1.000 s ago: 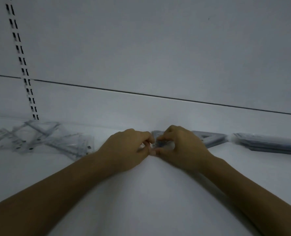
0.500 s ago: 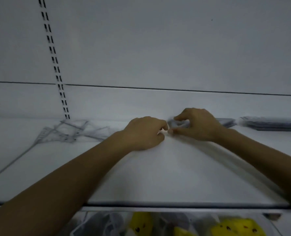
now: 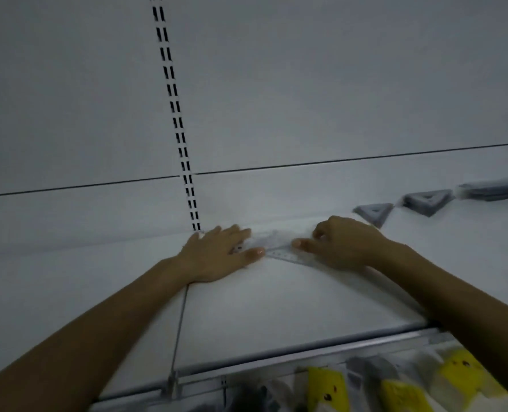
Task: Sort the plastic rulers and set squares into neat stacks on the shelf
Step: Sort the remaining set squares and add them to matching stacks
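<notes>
A loose pile of clear plastic rulers and set squares [image 3: 273, 243] lies on the white shelf [image 3: 276, 298] against the back wall. My left hand [image 3: 220, 257] rests flat on the pile's left end, fingers fairly straight. My right hand [image 3: 344, 245] is at the pile's right end, fingers curled and thumb on a clear ruler [image 3: 285, 255] that runs under the hand. To the right are two grey stacks of set squares [image 3: 373, 212] [image 3: 428, 200], with a stack of rulers [image 3: 496, 190] beyond them.
A slotted upright [image 3: 181, 138] runs down the back wall to the shelf just left of my left hand. A thin wire divider [image 3: 180, 322] crosses the shelf below my left wrist. Yellow packaged goods [image 3: 401, 391] hang below the shelf's front rail.
Both hands have left the small grey stack of set squares and moved left to the loose clear pile. My left hand has flattened out. The view has swung left.
</notes>
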Action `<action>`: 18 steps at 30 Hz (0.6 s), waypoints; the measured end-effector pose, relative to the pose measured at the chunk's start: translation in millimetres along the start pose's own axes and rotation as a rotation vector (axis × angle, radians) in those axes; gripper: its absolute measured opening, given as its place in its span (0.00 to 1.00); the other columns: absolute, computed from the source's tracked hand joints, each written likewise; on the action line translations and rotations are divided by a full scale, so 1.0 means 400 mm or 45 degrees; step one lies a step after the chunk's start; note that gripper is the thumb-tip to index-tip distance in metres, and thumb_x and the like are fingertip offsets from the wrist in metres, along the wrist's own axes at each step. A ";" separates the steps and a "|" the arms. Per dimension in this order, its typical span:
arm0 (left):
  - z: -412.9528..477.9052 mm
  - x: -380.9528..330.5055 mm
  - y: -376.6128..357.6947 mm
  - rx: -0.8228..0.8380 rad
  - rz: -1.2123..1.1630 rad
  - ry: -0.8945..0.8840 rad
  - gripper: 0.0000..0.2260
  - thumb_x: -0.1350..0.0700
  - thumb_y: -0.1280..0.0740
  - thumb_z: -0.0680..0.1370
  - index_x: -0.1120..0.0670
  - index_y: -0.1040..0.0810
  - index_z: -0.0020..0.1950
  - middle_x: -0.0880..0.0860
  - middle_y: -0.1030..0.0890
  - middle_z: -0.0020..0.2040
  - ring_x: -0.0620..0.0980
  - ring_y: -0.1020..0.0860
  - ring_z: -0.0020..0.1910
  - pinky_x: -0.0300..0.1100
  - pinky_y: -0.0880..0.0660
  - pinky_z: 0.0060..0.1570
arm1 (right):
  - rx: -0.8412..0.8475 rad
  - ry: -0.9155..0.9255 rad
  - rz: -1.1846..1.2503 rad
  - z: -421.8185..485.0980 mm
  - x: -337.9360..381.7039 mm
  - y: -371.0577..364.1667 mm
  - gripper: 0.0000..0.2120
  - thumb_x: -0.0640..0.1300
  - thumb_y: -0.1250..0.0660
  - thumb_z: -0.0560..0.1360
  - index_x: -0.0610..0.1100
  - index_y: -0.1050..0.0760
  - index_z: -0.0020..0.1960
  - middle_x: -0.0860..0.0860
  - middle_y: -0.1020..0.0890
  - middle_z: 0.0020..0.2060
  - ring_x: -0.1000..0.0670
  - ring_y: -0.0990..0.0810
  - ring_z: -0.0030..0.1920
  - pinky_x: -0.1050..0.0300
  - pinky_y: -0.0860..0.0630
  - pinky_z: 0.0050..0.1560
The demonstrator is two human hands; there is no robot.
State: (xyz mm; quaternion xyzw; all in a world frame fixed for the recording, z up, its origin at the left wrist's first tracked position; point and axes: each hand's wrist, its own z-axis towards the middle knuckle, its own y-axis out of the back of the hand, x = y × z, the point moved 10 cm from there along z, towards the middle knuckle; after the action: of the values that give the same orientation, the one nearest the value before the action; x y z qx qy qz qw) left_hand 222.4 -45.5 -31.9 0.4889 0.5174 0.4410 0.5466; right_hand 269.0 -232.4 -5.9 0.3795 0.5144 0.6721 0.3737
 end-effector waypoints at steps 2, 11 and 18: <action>-0.002 -0.038 0.014 -0.102 -0.108 -0.145 0.36 0.27 0.50 0.71 0.45 0.41 0.74 0.44 0.37 0.74 0.48 0.38 0.72 0.49 0.44 0.72 | -0.094 -0.063 0.005 -0.019 0.008 0.000 0.32 0.72 0.49 0.71 0.45 0.25 0.49 0.47 0.22 0.53 0.45 0.24 0.52 0.49 0.28 0.55; -0.032 -0.119 0.077 -0.453 -0.285 -0.561 0.14 0.51 0.36 0.78 0.48 0.24 0.63 0.46 0.20 0.56 0.43 0.24 0.49 0.34 0.33 0.49 | -0.274 0.061 0.394 -0.030 0.037 0.025 0.14 0.53 0.31 0.73 0.44 0.21 0.52 0.48 0.19 0.49 0.49 0.22 0.51 0.55 0.27 0.53; -0.065 -0.092 0.164 -0.796 -0.328 -0.523 0.17 0.53 0.36 0.75 0.54 0.23 0.63 0.59 0.16 0.45 0.58 0.19 0.40 0.48 0.22 0.43 | -0.289 -0.072 0.871 -0.031 -0.024 0.035 0.05 0.43 0.30 0.73 0.41 0.22 0.42 0.48 0.18 0.41 0.53 0.22 0.41 0.69 0.26 0.41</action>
State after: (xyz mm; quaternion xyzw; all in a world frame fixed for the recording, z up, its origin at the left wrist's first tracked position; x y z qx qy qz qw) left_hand 195.4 -71.2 38.5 0.3080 0.2954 0.3981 0.8121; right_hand 260.6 -248.6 4.2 0.5042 0.2690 0.8004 0.1810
